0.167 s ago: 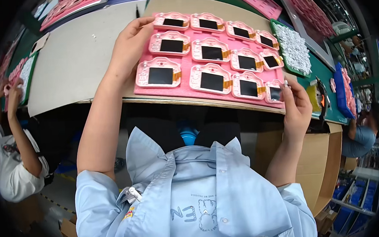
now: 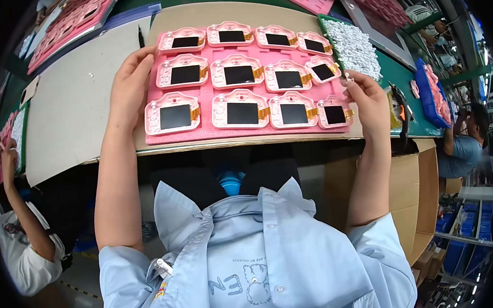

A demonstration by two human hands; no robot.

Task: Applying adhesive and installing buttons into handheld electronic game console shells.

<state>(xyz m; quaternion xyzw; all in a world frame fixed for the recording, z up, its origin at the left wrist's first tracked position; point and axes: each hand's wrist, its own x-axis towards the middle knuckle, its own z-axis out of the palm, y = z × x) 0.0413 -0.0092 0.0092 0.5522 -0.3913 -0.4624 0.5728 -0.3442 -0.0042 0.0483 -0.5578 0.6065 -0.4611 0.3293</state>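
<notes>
A pink foam tray [image 2: 169, 138] lies on the table before me, bearing several light-pink plastic housings [image 2: 152, 121] in rows. Each housing has a dark rectangular screen [image 2: 175, 117] and an orange flex ribbon at its right side. One housing [image 2: 324, 82], at the right end of the middle row, sits tilted. My left hand [image 2: 130, 85] pinches the tray's upper left edge, thumb and fingers close together. At the tray's right edge, my right hand [image 2: 369, 102] is closed, with a tiny white part [image 2: 347, 76] between thumb and forefinger.
Behind my right hand stands a green-rimmed tray [image 2: 356, 48] of small white parts. A blue bin [image 2: 436, 94] of pink pieces is farther right, above a cardboard box [image 2: 399, 201]. Grey sheet [image 2: 79, 102] covers the table's left side. Other people work at both sides.
The whole view has shifted, so the foam tray appears farther left and more level. My right hand has moved away from me along its right edge. My left hand stays at its left edge.
</notes>
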